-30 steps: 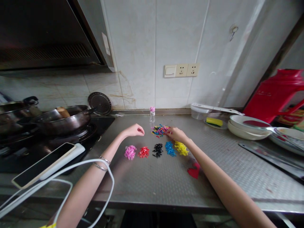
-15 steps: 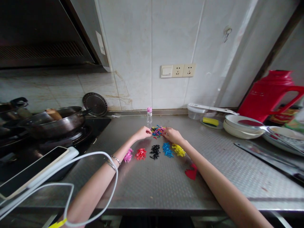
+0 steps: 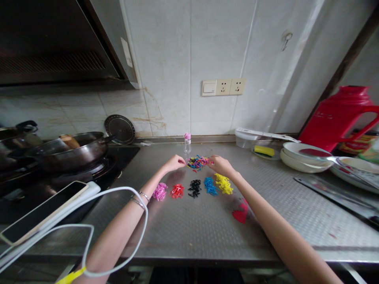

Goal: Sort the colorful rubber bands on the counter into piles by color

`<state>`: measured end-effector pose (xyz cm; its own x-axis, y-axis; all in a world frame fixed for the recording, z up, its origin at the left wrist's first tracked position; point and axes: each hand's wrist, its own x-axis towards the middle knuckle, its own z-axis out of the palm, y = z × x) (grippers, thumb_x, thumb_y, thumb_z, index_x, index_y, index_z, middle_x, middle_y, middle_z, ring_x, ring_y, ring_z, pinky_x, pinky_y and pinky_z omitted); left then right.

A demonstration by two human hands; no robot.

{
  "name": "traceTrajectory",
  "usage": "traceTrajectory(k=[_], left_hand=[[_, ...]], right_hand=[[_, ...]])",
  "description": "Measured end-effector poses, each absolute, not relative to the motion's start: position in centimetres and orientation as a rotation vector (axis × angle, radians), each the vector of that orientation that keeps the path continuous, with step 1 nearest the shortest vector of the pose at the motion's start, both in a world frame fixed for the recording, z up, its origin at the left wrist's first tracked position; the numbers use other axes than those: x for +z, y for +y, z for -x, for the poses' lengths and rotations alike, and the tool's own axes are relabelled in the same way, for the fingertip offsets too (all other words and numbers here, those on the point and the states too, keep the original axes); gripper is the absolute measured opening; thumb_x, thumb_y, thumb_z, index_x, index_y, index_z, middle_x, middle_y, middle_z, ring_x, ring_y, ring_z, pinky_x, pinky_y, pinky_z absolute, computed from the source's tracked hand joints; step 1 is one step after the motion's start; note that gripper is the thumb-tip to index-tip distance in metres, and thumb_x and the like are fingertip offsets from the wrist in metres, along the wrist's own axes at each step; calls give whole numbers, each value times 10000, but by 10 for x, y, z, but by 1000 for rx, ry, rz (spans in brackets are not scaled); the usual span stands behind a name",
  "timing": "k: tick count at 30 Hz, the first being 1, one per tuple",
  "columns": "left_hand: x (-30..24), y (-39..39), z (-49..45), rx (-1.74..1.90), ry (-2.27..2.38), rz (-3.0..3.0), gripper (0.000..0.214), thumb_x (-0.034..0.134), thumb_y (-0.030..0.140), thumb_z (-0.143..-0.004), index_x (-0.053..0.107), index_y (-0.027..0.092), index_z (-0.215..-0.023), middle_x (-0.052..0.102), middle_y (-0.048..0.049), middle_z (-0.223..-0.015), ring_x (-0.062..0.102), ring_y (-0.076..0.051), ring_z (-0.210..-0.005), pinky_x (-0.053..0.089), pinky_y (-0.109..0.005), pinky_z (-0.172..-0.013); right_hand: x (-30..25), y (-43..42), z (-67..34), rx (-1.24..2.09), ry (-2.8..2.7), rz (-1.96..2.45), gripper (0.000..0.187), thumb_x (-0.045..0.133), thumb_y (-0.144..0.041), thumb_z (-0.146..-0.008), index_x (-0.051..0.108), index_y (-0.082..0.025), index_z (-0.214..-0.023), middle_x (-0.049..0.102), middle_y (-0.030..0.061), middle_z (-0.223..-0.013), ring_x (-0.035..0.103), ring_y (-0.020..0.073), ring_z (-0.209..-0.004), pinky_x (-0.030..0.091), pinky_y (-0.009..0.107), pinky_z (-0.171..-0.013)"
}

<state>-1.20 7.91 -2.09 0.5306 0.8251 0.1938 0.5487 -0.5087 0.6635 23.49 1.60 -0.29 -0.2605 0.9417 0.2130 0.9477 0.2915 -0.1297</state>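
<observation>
A mixed pile of small coloured bands (image 3: pixel 197 162), which look like hair elastics, lies on the steel counter. My left hand (image 3: pixel 175 163) is at its left edge, thumb and fingers pinched together. On the opposite edge, my right hand (image 3: pixel 220 165) is also pinched, its fingertips at the pile. Whatever either pinch holds is too small to make out. Nearer me, sorted heaps lie in a row: pink bands (image 3: pixel 160 191), red bands (image 3: pixel 177 191), black bands (image 3: pixel 194 188), blue bands (image 3: pixel 211 186) and yellow bands (image 3: pixel 224 184).
A pink-capped bottle (image 3: pixel 187 142) stands behind the pile. Beside my right forearm lies a red heart-shaped piece (image 3: pixel 240 213). A white cable (image 3: pixel 145 221) loops across my left forearm. Pans (image 3: pixel 71 152) sit at left; bowls (image 3: pixel 304 162) and a red thermos (image 3: pixel 337 118) are at right.
Both hands have drawn slightly outward from the mixed pile, uncovering more of it. More of the pink and yellow heaps shows. The camera view has shifted a little.
</observation>
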Motion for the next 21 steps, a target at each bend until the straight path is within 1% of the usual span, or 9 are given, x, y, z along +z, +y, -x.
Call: traceTrajectory(k=[2,6,10,14,17,21], left_hand=[[-22,80,12,672,1125,-2244,216,557,230,-655,683,82,-750,680,-83,-749,596,-163,-698,439,-252,-669],[-23,79,10,633,1133,-2295,212,530,212,-659,687,85,-724,674,-68,-699,582,-151,-653,424,-231,-620],[-25,78,8,630,1117,-2330,216,534,215,-653,690,84,-724,666,-63,-672,574,-146,-629,414,-221,-592],[-33,81,8,656,1092,-2336,233,527,228,-668,688,90,-764,673,-75,-734,581,-150,-658,418,-227,-610],[-37,83,5,646,1091,-2335,237,524,223,-676,685,90,-787,668,-68,-727,571,-145,-649,411,-223,-600],[-36,79,-4,584,1053,-2369,242,541,213,-675,677,74,-818,650,-44,-692,535,-129,-610,379,-203,-555]], right_hand=[[1,9,-221,-16,-2343,1645,211,443,-271,-821,630,-198,-886,584,66,-983,544,152,-874,384,192,-669],[6,-10,-186,31,-2444,1332,187,464,-236,-810,631,-189,-882,581,63,-968,528,147,-911,384,205,-738],[4,-31,-155,69,-2532,1132,182,465,-202,-798,624,-186,-887,576,57,-969,526,135,-888,385,196,-703],[-4,-46,-137,68,-2624,1056,186,463,-217,-804,622,-175,-890,581,69,-936,520,141,-867,388,199,-667],[-7,-51,-132,49,-2671,999,188,468,-253,-808,622,-169,-876,585,71,-912,525,150,-841,393,207,-639],[0,-45,-139,65,-2577,1012,202,469,-274,-812,627,-180,-895,590,58,-933,537,142,-830,398,214,-678]])
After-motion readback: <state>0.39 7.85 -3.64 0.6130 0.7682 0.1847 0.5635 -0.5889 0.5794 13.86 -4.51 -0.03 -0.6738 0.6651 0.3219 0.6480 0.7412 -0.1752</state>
